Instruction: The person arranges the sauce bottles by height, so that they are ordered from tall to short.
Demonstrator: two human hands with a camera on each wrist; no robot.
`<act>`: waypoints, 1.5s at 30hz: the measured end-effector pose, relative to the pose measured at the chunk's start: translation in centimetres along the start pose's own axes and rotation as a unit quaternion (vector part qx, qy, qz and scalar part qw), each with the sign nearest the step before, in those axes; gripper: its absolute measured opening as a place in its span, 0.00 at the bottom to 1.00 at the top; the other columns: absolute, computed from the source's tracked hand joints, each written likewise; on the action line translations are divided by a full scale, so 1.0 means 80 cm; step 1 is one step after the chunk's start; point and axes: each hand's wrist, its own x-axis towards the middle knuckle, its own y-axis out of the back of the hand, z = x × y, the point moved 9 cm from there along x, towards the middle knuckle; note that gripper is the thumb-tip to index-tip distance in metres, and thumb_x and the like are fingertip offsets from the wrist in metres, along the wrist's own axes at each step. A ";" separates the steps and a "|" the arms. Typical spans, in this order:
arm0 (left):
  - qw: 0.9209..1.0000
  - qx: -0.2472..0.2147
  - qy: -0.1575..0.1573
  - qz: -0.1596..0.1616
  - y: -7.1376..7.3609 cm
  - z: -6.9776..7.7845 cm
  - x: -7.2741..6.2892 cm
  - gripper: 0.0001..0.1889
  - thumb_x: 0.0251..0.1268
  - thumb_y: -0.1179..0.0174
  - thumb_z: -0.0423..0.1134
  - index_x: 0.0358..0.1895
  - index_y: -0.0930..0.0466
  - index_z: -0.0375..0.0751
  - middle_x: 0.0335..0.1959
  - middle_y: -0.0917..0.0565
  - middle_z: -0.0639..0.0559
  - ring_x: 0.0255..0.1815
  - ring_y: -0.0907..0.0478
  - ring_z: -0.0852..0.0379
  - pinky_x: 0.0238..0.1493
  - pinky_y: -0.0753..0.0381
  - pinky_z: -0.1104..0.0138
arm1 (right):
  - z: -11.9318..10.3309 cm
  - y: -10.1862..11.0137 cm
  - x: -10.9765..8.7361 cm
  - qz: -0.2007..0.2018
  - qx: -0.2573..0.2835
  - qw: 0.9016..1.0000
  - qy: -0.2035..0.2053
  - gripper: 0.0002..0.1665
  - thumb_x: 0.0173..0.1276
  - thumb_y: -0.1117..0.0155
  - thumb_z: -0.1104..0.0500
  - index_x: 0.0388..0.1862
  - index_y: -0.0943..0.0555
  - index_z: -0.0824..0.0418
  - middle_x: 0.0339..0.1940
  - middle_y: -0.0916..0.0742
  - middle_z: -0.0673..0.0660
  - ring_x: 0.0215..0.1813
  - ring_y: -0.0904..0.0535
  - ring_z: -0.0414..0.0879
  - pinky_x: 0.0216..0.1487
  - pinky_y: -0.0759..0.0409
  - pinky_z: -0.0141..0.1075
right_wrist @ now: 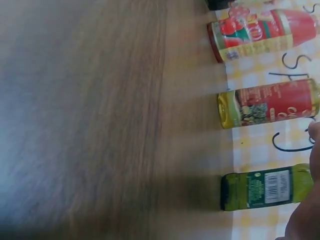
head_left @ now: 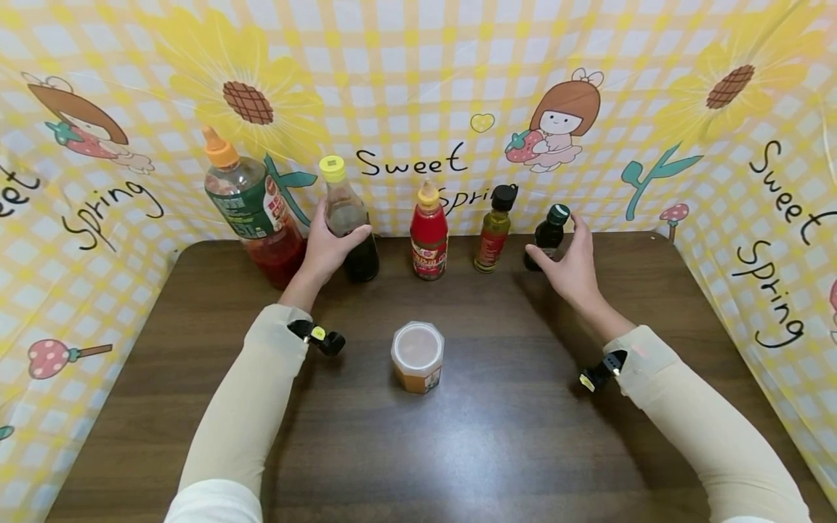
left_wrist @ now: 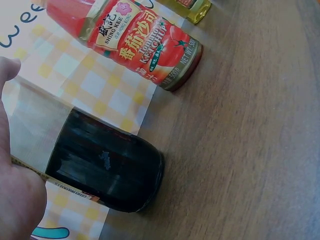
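Note:
At the back left of the table, my left hand [head_left: 330, 243] curves around a tall sauce bottle [head_left: 363, 263] with a yellow cap and dark liquid, its thumb across the front. In the left wrist view, the bottle's dark lower part [left_wrist: 107, 160] stands on the table. On the right, my right hand [head_left: 574, 265] reaches around a small dark-green bottle [head_left: 548, 236] with thumb and fingers spread on either side. Its label with a barcode [right_wrist: 276, 187] faces the right wrist view, where the thumb [right_wrist: 314, 131] shows apart from the glass.
Between the hands stand a red ketchup bottle [head_left: 429, 243] and a slim oil bottle [head_left: 492, 243] with a black cap. A large red-sauce bottle [head_left: 245, 207] is left of my left hand. An octagonal lidded jar [head_left: 418, 359] sits mid-table. A checked cloth [head_left: 405, 87] hangs behind.

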 end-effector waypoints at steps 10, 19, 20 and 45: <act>1.000 0.009 0.009 0.000 0.003 -0.002 -0.001 0.41 0.59 0.27 0.39 0.74 0.39 0.44 0.72 0.34 0.45 0.70 0.36 0.50 0.69 0.36 0.50 | -0.021 0.024 -0.031 -0.017 0.015 0.999 0.025 0.54 0.70 0.31 0.48 0.82 0.50 0.63 0.82 0.45 0.64 0.82 0.51 0.56 0.77 0.50 0.58; 1.000 0.008 0.005 0.002 0.003 -0.001 -0.001 0.40 0.59 0.27 0.40 0.73 0.38 0.44 0.71 0.34 0.45 0.70 0.36 0.49 0.69 0.37 0.50 | -0.041 0.031 -0.061 -0.043 0.032 0.997 0.049 0.52 0.71 0.32 0.49 0.83 0.50 0.61 0.82 0.43 0.61 0.82 0.52 0.55 0.78 0.52 0.58; 1.000 0.008 0.005 0.003 0.003 -0.001 -0.001 0.41 0.59 0.26 0.40 0.73 0.38 0.44 0.71 0.34 0.45 0.69 0.36 0.49 0.69 0.37 0.50 | -0.043 0.030 -0.064 -0.047 0.031 0.997 0.051 0.52 0.71 0.32 0.49 0.83 0.50 0.60 0.83 0.43 0.61 0.82 0.52 0.55 0.78 0.52 0.58; 1.000 0.015 0.015 0.003 0.003 -0.006 -0.001 0.42 0.60 0.27 0.40 0.75 0.41 0.44 0.73 0.35 0.45 0.71 0.37 0.50 0.72 0.38 0.50 | -0.133 -0.074 -0.157 -0.289 0.116 0.926 0.215 0.56 0.66 0.25 0.52 0.83 0.48 0.58 0.83 0.41 0.59 0.82 0.49 0.53 0.79 0.51 0.45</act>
